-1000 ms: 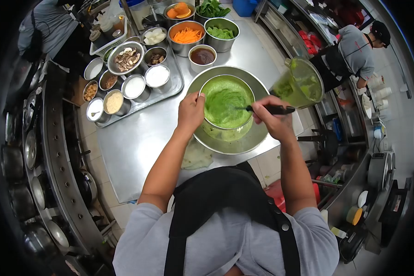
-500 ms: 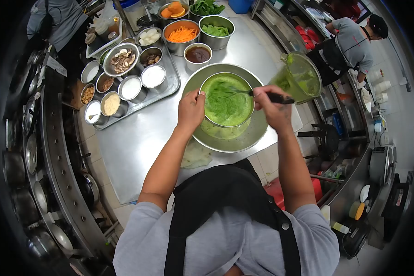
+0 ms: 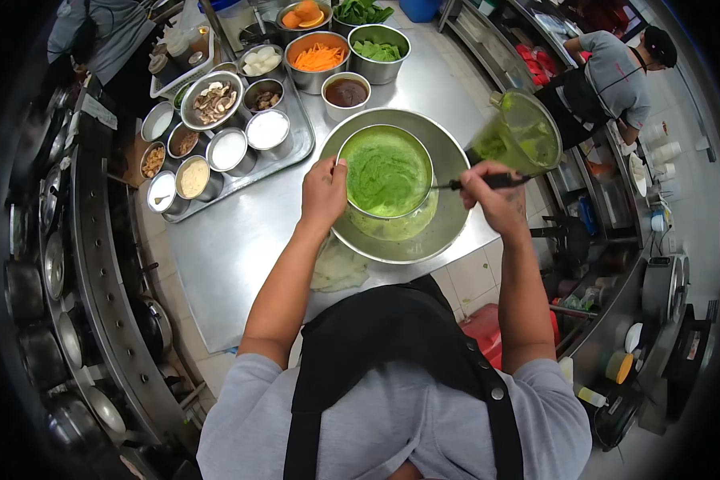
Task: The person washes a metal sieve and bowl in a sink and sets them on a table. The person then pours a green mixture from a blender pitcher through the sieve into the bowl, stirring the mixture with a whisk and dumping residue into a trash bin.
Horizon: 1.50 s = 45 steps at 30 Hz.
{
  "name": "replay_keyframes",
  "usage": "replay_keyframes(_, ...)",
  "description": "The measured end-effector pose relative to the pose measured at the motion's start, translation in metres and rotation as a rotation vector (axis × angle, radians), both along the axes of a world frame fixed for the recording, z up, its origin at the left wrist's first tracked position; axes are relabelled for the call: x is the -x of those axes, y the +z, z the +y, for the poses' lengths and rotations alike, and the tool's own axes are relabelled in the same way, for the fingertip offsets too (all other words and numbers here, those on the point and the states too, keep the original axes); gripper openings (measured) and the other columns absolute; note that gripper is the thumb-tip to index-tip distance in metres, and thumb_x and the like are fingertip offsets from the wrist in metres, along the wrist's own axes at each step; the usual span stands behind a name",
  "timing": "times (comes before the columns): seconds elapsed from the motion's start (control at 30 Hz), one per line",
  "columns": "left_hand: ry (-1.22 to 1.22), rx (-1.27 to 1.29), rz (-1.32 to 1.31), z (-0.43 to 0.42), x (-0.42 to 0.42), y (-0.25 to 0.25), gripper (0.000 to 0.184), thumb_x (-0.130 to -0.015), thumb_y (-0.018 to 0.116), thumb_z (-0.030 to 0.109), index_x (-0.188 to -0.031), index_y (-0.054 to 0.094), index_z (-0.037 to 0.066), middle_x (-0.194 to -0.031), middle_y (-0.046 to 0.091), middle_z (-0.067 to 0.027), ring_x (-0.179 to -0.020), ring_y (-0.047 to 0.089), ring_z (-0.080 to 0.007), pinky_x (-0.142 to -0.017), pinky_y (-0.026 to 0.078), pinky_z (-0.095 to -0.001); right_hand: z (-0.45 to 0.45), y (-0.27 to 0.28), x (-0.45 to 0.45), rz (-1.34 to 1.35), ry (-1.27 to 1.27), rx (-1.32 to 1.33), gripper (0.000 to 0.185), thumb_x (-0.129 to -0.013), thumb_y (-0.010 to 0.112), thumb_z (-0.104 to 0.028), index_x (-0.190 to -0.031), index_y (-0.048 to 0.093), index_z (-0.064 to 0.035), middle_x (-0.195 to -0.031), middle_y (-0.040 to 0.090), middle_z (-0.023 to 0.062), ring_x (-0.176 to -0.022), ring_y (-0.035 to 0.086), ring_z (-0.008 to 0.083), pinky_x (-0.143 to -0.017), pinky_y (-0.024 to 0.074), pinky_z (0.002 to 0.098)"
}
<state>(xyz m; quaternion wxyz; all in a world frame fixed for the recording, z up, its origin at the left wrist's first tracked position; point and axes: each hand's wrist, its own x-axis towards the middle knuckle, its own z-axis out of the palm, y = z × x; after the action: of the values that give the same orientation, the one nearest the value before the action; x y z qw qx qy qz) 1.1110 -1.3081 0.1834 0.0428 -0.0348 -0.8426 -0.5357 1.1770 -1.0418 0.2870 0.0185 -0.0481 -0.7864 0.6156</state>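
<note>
My left hand (image 3: 325,192) grips the left rim of a round strainer (image 3: 389,217), thumb on its edge. Thick green puree (image 3: 386,172) with swirl marks fills the strainer and hides its bottom. Below it stands a wide metal bowl (image 3: 448,220) with thin green liquid inside. My right hand (image 3: 496,198) is closed around the black handle of a utensil (image 3: 454,185). The utensil's thin metal stem reaches the strainer's right rim; what kind of head it has, I cannot make out. Just beyond the right hand is a clear blender jug (image 3: 536,144) smeared with green.
On the steel table (image 3: 240,276), a tray (image 3: 306,148) carries several metal cups and a bowl of sliced mushrooms (image 3: 214,100). Behind are shredded carrot (image 3: 318,57), cut greens (image 3: 378,50) and brown sauce (image 3: 346,92). A co-worker (image 3: 608,80) stands far right, another person (image 3: 104,36) far left.
The utensil has come out of the puree's middle to the strainer's right edge as my right hand moved right and down. My left hand and the strainer shifted slightly left.
</note>
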Motion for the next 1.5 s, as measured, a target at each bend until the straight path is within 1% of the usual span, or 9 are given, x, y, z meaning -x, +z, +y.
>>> replay_keyframes(0.07, -0.004, 0.0, 0.024, 0.004, -0.003, -0.003, 0.033, -0.095, 0.05, 0.024, -0.106, 0.065, -0.003, -0.092, 0.064, -0.0242, -0.087, 0.061, -0.0378, -0.079, 0.046, -0.0416, -0.012, -0.007, 0.009, 0.106, -0.13, 0.045, 0.014, -0.086, 0.068, -0.016, -0.081, 0.066, -0.0026, -0.065, 0.061, 0.0008, -0.055, 0.057, 0.0078, -0.051, 0.045, 0.0222)
replay_keyframes(0.17, 0.022, -0.048, 0.003, 0.01, 0.001, -0.003, 0.032, -0.095, 0.05, 0.024, -0.106, 0.065, -0.003, -0.092, 0.064, -0.0244, -0.087, 0.061, -0.0378, -0.079, 0.046, -0.0411, -0.028, -0.001, 0.004, 0.138, 0.082, -0.052, 0.011, -0.085, 0.067, -0.013, -0.08, 0.067, -0.0029, -0.064, 0.061, 0.0007, -0.055, 0.056, 0.0072, -0.05, 0.044, 0.0218)
replay_keyframes(0.4, -0.002, -0.072, -0.05, 0.005, 0.003, -0.003, 0.032, -0.095, 0.051, 0.024, -0.104, 0.065, -0.004, -0.093, 0.064, -0.0237, -0.085, 0.062, -0.0378, -0.076, 0.047, -0.0406, -0.018, -0.008, 0.02, 0.248, -0.12, -0.084, 0.014, -0.086, 0.069, -0.015, -0.08, 0.067, -0.0025, -0.065, 0.06, -0.0017, -0.058, 0.055, 0.006, -0.053, 0.0415, 0.0219)
replay_keyframes(0.53, 0.012, -0.058, -0.077, 0.006, 0.002, 0.005, 0.033, -0.095, 0.05, 0.025, -0.104, 0.065, -0.003, -0.093, 0.064, -0.0235, -0.085, 0.062, -0.0375, -0.076, 0.047, -0.0408, -0.024, -0.005, 0.004, 0.1, 0.049, 0.052, 0.011, -0.086, 0.068, -0.014, -0.083, 0.067, -0.0026, -0.067, 0.062, -0.0003, -0.058, 0.057, 0.0069, -0.054, 0.0461, 0.0225)
replay_keyframes(0.73, 0.0, -0.067, -0.097, 0.007, 0.0, 0.006, 0.032, -0.095, 0.05, 0.024, -0.104, 0.065, -0.003, -0.092, 0.064, -0.023, -0.086, 0.062, -0.0371, -0.078, 0.047, -0.0406, -0.021, -0.017, 0.024, 0.222, -0.212, 0.07, 0.012, -0.087, 0.068, -0.013, -0.084, 0.067, -0.0016, -0.065, 0.061, 0.0008, -0.056, 0.057, 0.0077, -0.052, 0.0473, 0.0227)
replay_keyframes(0.87, 0.011, -0.097, -0.046, 0.004, 0.001, 0.0, 0.032, -0.095, 0.051, 0.023, -0.105, 0.065, -0.003, -0.093, 0.064, -0.0234, -0.087, 0.062, -0.0367, -0.079, 0.047, -0.0401, -0.016, -0.017, 0.009, 0.104, -0.022, 0.085, 0.012, -0.09, 0.065, -0.011, -0.084, 0.064, 0.0, -0.069, 0.064, 0.0068, -0.056, 0.06, 0.0117, -0.053, 0.0495, 0.0245)
replay_keyframes(0.93, 0.015, -0.054, 0.009, -0.002, 0.001, 0.002, 0.031, -0.095, 0.051, 0.023, -0.105, 0.065, -0.003, -0.093, 0.064, -0.0233, -0.088, 0.062, -0.0367, -0.079, 0.047, -0.04, 0.0, -0.012, 0.007, 0.079, -0.156, 0.049, 0.013, -0.09, 0.065, -0.011, -0.083, 0.064, -0.0002, -0.068, 0.064, 0.0072, -0.054, 0.06, 0.0122, -0.051, 0.0495, 0.025)
replay_keyframes(1.07, -0.011, -0.081, 0.008, 0.008, -0.002, 0.006, 0.031, -0.094, 0.051, 0.023, -0.105, 0.065, -0.003, -0.092, 0.064, -0.0236, -0.087, 0.061, -0.0373, -0.078, 0.047, -0.04, -0.027, -0.012, 0.024, 0.237, -0.192, 0.06, 0.015, -0.089, 0.066, -0.013, -0.082, 0.065, 0.0006, -0.065, 0.063, 0.004, -0.057, 0.06, 0.01, -0.054, 0.0479, 0.0239)
replay_keyframes(1.5, 0.01, -0.057, -0.021, 0.001, 0.004, 0.008, 0.033, -0.095, 0.051, 0.024, -0.107, 0.065, -0.003, -0.093, 0.064, -0.025, -0.087, 0.062, -0.0382, -0.078, 0.047, -0.0404, -0.011, -0.001, -0.007, 0.055, 0.024, 0.054, 0.014, -0.087, 0.067, -0.014, -0.081, 0.066, -0.0012, -0.067, 0.064, 0.0039, -0.056, 0.059, 0.0086, -0.053, 0.0483, 0.0232)
